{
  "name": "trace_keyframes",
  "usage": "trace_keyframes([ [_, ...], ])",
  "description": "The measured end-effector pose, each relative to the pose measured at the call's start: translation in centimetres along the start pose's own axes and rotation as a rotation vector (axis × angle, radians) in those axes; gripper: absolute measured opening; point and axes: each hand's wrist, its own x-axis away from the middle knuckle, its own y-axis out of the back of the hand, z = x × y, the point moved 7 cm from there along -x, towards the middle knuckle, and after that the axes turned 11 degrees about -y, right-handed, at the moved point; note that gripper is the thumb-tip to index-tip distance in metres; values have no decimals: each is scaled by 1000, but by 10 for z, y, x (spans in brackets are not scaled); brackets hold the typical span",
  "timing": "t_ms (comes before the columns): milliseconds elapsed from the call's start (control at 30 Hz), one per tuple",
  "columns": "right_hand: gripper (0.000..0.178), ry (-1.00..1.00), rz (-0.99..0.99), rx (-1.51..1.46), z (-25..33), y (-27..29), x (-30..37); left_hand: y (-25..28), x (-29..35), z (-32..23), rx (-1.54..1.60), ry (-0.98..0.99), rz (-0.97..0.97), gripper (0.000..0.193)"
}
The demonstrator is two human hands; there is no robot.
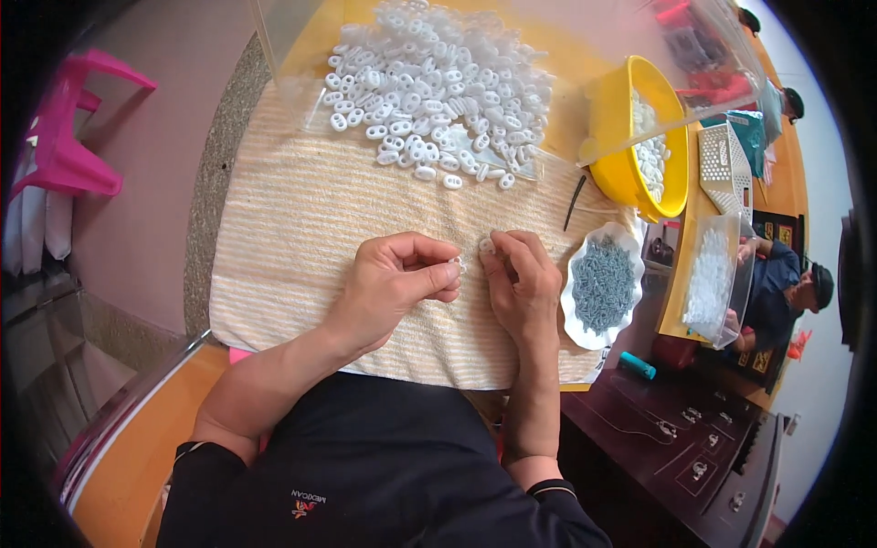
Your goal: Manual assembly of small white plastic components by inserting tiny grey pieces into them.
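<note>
Over a striped towel [274, 210], my left hand [388, 279] pinches a small whitish piece [460, 263] between thumb and forefinger; most of it is covered by the fingertips. Close by on the right, my right hand [525, 283] is closed on a white oval two-hole plastic piece [486, 246]. The two hands are a short gap apart. Beyond them spreads a heap of the same white two-hole pieces [429, 91]. A white wavy-rimmed dish [574, 315] beside my right hand holds many small grey screw-like parts [603, 283].
A yellow tub [610, 137] of white pieces stands at the far right, near a thin black stick [575, 203]. A clear plastic panel [557, 146] rises over the heap. On the right, another person [776, 292] handles a clear bin [711, 283]. A pink stool [78, 137] stands left.
</note>
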Motion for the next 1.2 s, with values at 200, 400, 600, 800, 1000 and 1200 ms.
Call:
trace_keyframes([
  [200, 17, 2, 65, 40, 8, -3, -5, 4, -1, 2, -47, -18, -19, 15],
  [400, 20, 88, 33, 65, 11, -2, -2, 6, -1, -1, -53, -14, -21, 16],
  [600, 27, 96, 38, 124, 15, 7, 0, 9, 0, -2, -39, -17, -25, 15],
  [800, 23, 160, -21, 172, 5, 12, 5, 6, 1, 4, -75, -14, -10, 14],
  [1000, 22, 177, 70, 136, 2, 12, 8, 5, 3, 5, -83, -12, 1, 14],
  [1200, 29, 242, 102, 174, 19, 9, 8, 3, 4, 5, -79, 0, -9, 14],
])
